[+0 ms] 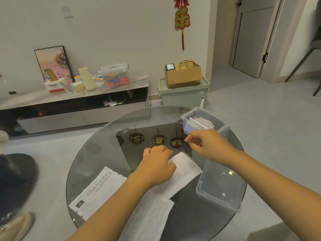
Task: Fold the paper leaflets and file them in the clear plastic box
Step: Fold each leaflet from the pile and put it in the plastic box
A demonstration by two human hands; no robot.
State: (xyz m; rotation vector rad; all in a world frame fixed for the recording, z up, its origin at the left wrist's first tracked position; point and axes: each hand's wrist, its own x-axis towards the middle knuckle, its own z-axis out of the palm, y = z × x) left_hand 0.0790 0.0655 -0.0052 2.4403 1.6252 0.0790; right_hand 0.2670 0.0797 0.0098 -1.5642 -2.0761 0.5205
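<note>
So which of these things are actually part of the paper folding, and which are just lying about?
Part of the job:
- clear plastic box with folded leaflets inside
- its lid
- unfolded leaflets on the glass table

Just lying about:
- cardboard box
- green bin
- framed picture
- red wall ornament

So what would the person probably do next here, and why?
Probably draw the right hand back from the clear plastic box to help fold the leaflet under the left hand. Folded leaflets already stand in the box, and unfolded sheets remain on the glass table.
</note>
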